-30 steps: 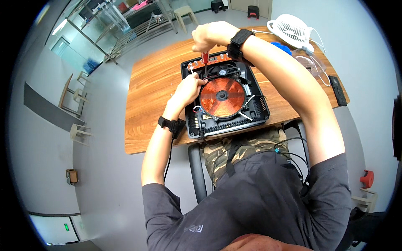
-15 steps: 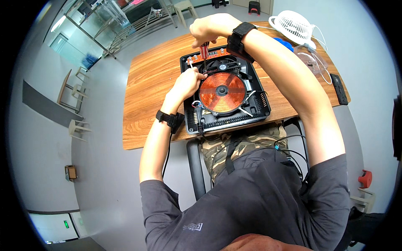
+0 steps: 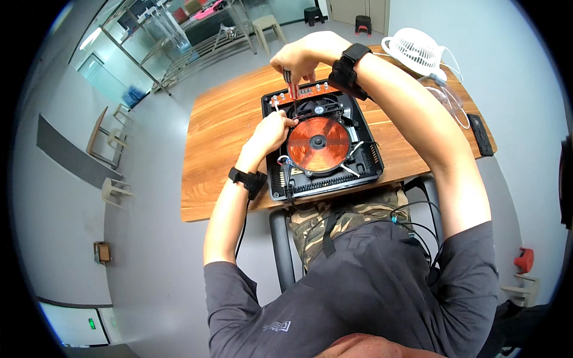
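Observation:
An opened induction cooker lies on the wooden table in front of me, its round copper coil exposed. My right hand reaches over the far side, its fingers round the handle of a screwdriver with red on it. The screwdriver stands nearly upright, its shaft pointing down just beyond the coil's far left edge. My left hand rests at the coil's left, fingertips closed together by the lower shaft. Whatever those fingertips pinch is too small to make out.
An orange control board runs along the cooker's far edge. On the table's right are a white fan, a clear plastic container and a black power strip. Loose white wires stick out beside the coil.
My head view has shifted, so the table sits lower in the picture. My right hand's fingers have turned on the screwdriver handle. The left hand stays beside the coil.

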Tool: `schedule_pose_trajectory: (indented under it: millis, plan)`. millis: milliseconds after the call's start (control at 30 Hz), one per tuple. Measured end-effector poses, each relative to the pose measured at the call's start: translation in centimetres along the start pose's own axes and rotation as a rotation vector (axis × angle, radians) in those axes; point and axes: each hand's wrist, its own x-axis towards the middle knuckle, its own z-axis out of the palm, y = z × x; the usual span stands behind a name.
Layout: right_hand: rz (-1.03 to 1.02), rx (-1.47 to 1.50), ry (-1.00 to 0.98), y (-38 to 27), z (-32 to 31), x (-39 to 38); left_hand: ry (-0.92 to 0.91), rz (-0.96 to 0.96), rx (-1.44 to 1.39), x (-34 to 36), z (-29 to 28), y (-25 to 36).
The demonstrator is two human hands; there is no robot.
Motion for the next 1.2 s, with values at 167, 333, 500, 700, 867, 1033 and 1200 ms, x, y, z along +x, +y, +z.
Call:
schedule_pose_trajectory:
  millis: [167,333,500,700,867,1033,1200]
  plan:
    - [0.133,-0.031,0.055,-1.4,0.6,-0.6,-0.025,-0.004,-0.004,0.0,0.4,0.0]
    - [0.164,-0.136,0.142,-0.5,1.5,0.8,0.008,0.022,0.002,0.2,0.7,-0.4]
    - [0.208,-0.21,0.098,-0.8,1.3,0.7,-0.003,-0.031,-0.034,0.3,0.2,0.0]
    - [-0.074,0.088,0.106,-0.3,1.1,0.9,-0.003,-0.033,-0.028,0.2,0.1,0.2]
    - [0.028,-0.021,0.119,-3.0,0.6,0.5,-0.016,-0.024,0.005,-0.2,0.4,0.0]
    - [0.159,-0.145,0.229,-3.1,0.8,0.7,-0.026,-0.013,-0.016,0.1,0.2,0.2]
    - [0.199,-0.148,0.129,-3.2,0.1,0.2,-0.011,-0.036,-0.014,-0.1,-0.1,0.1]
